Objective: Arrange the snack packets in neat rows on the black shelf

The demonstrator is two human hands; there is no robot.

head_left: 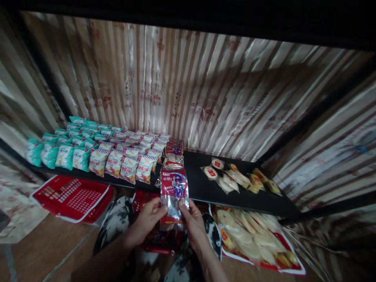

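Note:
I hold a red and blue snack packet point(174, 194) with a clear lower half upright in front of the black shelf point(205, 184). My left hand point(147, 221) grips its lower left edge, fingers closed on it. My right hand point(194, 223) pinches its lower right edge. Behind the packet, a row of similar red and blue packets point(174, 150) lies on the shelf.
Teal packets point(64, 150) and orange-white packets point(129, 160) fill the shelf's left part. Clear-wrapped round cakes point(235, 178) lie at the right. A red basket point(73, 197) sits on the floor at the left; a red tray point(295, 270) of wrapped cakes lies at the right. Striped wrapping backs the shelf.

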